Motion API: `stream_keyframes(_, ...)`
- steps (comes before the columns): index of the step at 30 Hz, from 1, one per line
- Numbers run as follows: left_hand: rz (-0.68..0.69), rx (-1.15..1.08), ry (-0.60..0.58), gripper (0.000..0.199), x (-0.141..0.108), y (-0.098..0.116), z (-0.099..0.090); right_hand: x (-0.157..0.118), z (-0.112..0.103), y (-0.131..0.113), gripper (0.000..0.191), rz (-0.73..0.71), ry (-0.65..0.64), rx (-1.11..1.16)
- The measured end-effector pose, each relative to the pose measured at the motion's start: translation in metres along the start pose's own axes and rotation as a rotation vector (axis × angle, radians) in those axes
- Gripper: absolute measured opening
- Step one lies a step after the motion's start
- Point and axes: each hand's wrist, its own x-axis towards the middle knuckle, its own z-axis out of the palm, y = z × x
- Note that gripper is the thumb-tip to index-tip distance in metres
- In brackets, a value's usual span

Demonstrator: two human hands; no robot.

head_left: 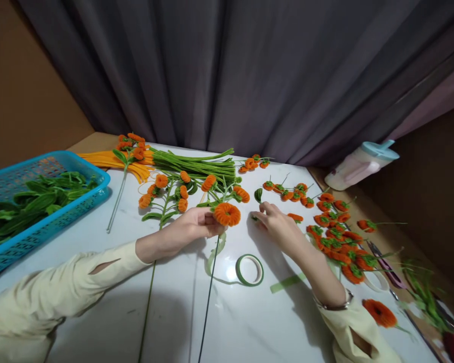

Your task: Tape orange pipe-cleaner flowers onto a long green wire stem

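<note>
Up over the white worktop [128, 312], the orange chenille flower [227, 215] was being held, its dark wire stem [209, 297] pinched in the closed grip of the left hand [196, 224]! Across the way, the right hand [275, 220] was curled low over a small green piece [254, 218]; whether its grip was closed on that could not be told.

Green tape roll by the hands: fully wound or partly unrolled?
Partly unrolled: a pale green strip curves out from the green tape roll toward the left hand.
</note>
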Motion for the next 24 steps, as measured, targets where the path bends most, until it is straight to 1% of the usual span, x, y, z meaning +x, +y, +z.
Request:
stream_keyframes(2, -0.001, -0.004, 0.011, 0.017, 0.001, -0.001, -0.001, 0.003, 0.009, -0.003, 0.023, -0.064, 0.040, -0.048)
stream_keyframes(4, 0.005, -0.021, 0.010, 0.016, 0.002, -0.002, -0.002, 0.004, 0.013, -0.003, 0.023, -0.091, 0.043, -0.033)
stream_keyframes(7, 0.008, -0.058, 0.012, 0.013, 0.003, -0.002, -0.003, 0.001, 0.008, 0.001, 0.021, -0.084, 0.023, 0.062)
stream_keyframes(11, -0.017, -0.070, 0.008, 0.012, 0.003, -0.002, -0.004, -0.003, -0.010, 0.002, 0.016, -0.059, -0.001, 0.340)
stream_keyframes(14, -0.021, -0.080, -0.015, 0.014, 0.004, -0.003, -0.006, -0.004, -0.020, -0.006, 0.015, -0.037, -0.058, 0.594)
stream_keyframes(20, -0.016, -0.108, -0.016, 0.013, 0.003, -0.003, -0.006, -0.001, -0.022, -0.028, 0.006, 0.068, -0.164, 0.994)
stream_keyframes(22, -0.022, -0.110, -0.006, 0.015, 0.003, -0.002, -0.005, 0.000, -0.025, -0.030, 0.009, 0.096, -0.185, 1.090)
stream_keyframes(24, -0.032, -0.118, -0.008, 0.015, 0.003, -0.002, -0.005, -0.001, -0.028, -0.030, 0.015, 0.097, -0.183, 1.117)
